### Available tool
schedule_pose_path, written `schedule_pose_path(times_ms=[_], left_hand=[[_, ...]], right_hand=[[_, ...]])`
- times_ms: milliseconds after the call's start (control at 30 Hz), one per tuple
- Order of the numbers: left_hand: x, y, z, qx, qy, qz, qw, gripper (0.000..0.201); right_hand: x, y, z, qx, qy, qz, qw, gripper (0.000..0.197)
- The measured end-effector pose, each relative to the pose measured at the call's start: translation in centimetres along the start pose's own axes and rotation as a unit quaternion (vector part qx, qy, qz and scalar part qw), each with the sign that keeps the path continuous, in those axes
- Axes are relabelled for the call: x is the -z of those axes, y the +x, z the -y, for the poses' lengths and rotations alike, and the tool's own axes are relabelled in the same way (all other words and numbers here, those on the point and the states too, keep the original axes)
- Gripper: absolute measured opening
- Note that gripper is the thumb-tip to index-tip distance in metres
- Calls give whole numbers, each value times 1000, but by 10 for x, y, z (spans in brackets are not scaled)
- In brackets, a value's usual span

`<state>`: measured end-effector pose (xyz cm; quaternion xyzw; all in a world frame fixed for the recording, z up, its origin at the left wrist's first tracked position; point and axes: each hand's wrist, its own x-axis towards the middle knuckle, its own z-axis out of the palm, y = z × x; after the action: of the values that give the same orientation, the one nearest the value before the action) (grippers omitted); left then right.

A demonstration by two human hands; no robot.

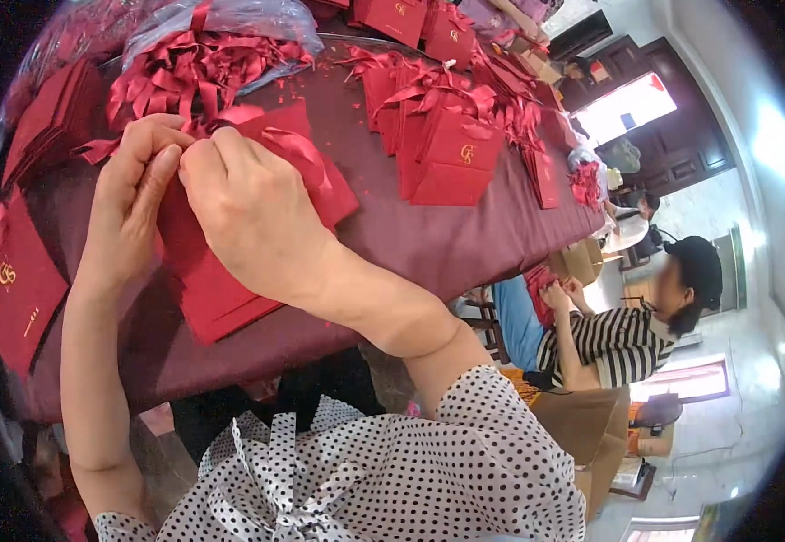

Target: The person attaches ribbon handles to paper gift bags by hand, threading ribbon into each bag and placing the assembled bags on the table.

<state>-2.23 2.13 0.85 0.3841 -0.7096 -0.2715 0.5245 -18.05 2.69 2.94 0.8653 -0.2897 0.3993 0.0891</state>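
Both of my hands meet over the red paper bags lying at the near edge of the table. My left hand (130, 190) is closed, thumb and fingers pinched together. Against it, my right hand (248, 212) is closed too, its fingertips touching the left ones. What they pinch is hidden by the fingers. Red satin ribbon (241, 114) shows just behind the knuckles. Beneath the hands lie flat red bags (216, 294), partly covered by my right wrist. Another red bag with a ribbon (306, 163) lies just beyond that wrist.
A heap of red ribbons (198, 77) spills from clear plastic at the far left. Red bags (451, 158) stand on the dark red tablecloth (356, 135); another bag (18, 280) lies left. Seated at right, a person in a striped shirt (613, 343) handles red material.
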Motion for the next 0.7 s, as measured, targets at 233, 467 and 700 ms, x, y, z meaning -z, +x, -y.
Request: schedule_pose_path(times_ms=[233, 467, 700], left_hand=[[-6, 1, 3, -43, 79, -30, 996, 14], [0, -3, -2, 13, 32, -44, 998, 13], [-5, 4, 13, -62, 72, -38, 995, 18]], right_hand=[[4, 1, -13, -84, 123, -6, 989, 12], [8, 3, -14, -26, 94, 25, 995, 13], [1, 1, -8, -35, 39, 34, 998, 6]])
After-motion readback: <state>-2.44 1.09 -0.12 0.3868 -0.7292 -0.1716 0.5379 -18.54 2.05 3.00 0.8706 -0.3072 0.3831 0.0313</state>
